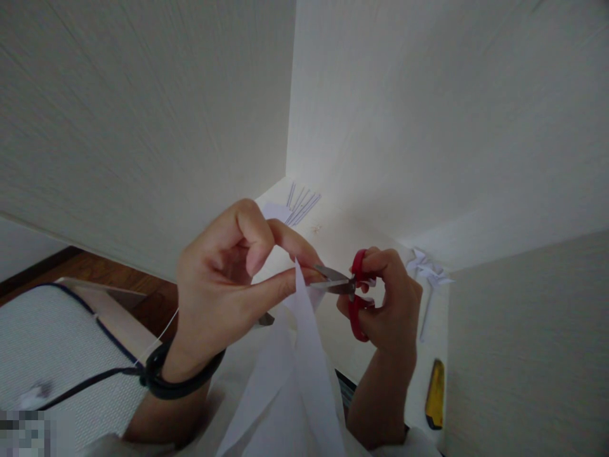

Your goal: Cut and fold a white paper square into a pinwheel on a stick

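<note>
My left hand [228, 273] pinches the upper tip of a folded piece of white paper [309, 362] between thumb and index finger, its other fingers curled. The paper hangs down toward my lap in long pointed folds. In my right hand [392, 304] is a pair of scissors with red handles [356, 324], my fingers through the loops. The blades [335, 282] point left and stand slightly apart, right by my left fingertips at the paper's edge. Whether they touch the paper I cannot tell.
Pale walls meet in a corner behind the white table [342, 241]. On it lie several thin strips [302, 203], a folded white paper piece [428, 266] with a long stem, and a yellow-and-black tool [434, 393]. A dark cord [90, 384] runs from my left wrist.
</note>
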Demonstrator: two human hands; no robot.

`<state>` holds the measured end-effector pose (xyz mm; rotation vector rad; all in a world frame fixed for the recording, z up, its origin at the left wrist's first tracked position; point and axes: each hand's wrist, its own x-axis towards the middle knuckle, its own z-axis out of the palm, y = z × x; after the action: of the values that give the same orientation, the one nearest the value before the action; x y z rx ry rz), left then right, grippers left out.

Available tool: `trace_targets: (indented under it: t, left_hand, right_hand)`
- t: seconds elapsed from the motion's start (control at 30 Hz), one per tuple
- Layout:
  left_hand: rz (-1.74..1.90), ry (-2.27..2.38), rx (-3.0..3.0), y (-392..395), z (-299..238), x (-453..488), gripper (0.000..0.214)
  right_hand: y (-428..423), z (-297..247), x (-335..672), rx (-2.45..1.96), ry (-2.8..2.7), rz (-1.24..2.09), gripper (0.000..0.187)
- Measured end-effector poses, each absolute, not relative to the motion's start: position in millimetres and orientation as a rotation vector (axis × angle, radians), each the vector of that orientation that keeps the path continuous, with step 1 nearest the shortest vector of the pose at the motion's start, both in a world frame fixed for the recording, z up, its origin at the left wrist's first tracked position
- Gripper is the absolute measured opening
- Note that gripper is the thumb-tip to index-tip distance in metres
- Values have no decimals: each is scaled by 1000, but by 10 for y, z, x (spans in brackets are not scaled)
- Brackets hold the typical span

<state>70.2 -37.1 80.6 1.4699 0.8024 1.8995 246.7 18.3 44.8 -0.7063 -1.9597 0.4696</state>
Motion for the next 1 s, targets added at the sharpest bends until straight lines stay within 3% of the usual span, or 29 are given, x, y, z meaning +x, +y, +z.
trace_targets:
  t: [0.77, 1.0]
  left_hand:
    - [1884, 848, 1416, -396, 824, 711, 42]
    - [1933, 927, 1556, -348, 826, 693, 38]
  right_hand:
    - [191, 438, 2444, -694, -1915, 549, 36]
    - [191, 350, 2381, -728, -1732, 932, 28]
